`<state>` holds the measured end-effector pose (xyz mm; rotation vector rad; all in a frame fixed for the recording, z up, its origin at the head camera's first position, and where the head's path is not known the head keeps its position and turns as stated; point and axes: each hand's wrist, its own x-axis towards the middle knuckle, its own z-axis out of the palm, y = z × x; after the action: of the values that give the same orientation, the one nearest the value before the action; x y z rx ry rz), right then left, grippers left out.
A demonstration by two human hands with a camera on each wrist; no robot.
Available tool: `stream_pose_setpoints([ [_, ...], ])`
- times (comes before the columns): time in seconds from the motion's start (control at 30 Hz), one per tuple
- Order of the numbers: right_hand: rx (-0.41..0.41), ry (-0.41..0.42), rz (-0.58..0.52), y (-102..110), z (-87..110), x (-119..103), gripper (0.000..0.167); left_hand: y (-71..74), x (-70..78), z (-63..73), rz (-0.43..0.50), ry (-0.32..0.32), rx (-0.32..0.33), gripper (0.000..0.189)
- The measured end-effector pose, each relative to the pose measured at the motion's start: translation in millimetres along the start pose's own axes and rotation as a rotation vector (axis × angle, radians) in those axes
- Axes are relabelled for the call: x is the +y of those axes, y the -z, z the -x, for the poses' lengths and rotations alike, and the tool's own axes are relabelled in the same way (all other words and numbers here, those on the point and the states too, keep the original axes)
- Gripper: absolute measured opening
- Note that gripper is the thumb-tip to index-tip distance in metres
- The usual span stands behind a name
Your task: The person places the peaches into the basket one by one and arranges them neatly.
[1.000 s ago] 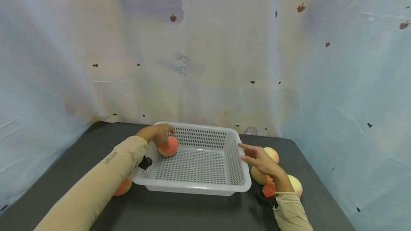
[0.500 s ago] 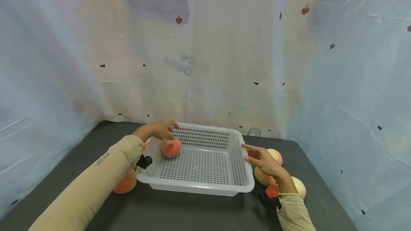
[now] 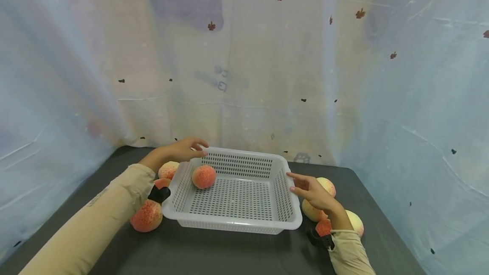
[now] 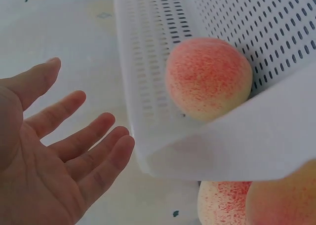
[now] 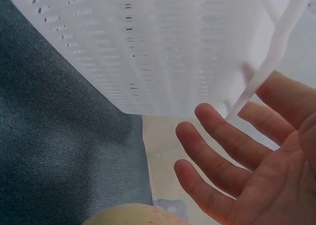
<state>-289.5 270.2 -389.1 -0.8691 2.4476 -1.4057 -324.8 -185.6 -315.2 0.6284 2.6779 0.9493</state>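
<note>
A white perforated plastic basket (image 3: 231, 225) stands on the dark table, with one red-orange peach (image 3: 204, 177) inside near its left wall. My left hand (image 3: 182, 150) is over the basket's back left corner, holding nothing. In the left wrist view that hand (image 4: 54, 161) has its fingers spread and apart from the peach (image 4: 210, 79). My right hand (image 3: 311, 190) rests at the right rim, thumb and forefinger touching it. From the right wrist view, the fingers of this hand (image 5: 261, 161) look loosely extended beside the rim (image 5: 269, 62).
Left of the basket lie several peaches, among them a red one (image 3: 147, 216) partly behind the left sleeve and a paler one (image 3: 168, 169). More peaches lie around the right wrist, including a yellowish one (image 3: 355, 223). A patterned plastic curtain (image 3: 244, 75) encloses the table (image 3: 214, 253).
My left hand has let go of the peach in the basket and moved up and back to the left. The peach stays inside. My right hand has kept its place at the rim.
</note>
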Motion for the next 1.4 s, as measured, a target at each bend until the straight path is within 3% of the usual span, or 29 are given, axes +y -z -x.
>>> stream_pose_setpoints([
  [0.27,0.019,-0.024,0.004,-0.8,-1.5,0.4,0.063,4.2,-4.2,9.1,0.070,-0.089,0.042,0.048],
  [0.43,0.017,-0.027,-0.001,-0.2,-2.0,1.1,0.063,5.4,-9.1,19.6,0.101,-0.109,0.063,0.051],
  [0.83,0.002,0.006,-0.018,0.8,-2.9,2.3,0.061,8.4,-22.4,47.6,0.100,-0.149,0.090,0.053],
  [1.07,0.006,-0.004,-0.014,1.3,-2.3,1.5,0.061,6.4,-32.5,64.9,0.094,-0.212,0.137,0.044],
  [1.23,0.015,-0.007,-0.007,1.3,-2.1,2.0,0.061,3.5,-39.3,79.8,0.075,-0.178,0.179,0.045],
  [1.4,0.018,-0.014,-0.007,1.4,-1.8,3.2,0.061,0.3,-49.4,93.3,0.081,-0.144,0.181,0.048],
])
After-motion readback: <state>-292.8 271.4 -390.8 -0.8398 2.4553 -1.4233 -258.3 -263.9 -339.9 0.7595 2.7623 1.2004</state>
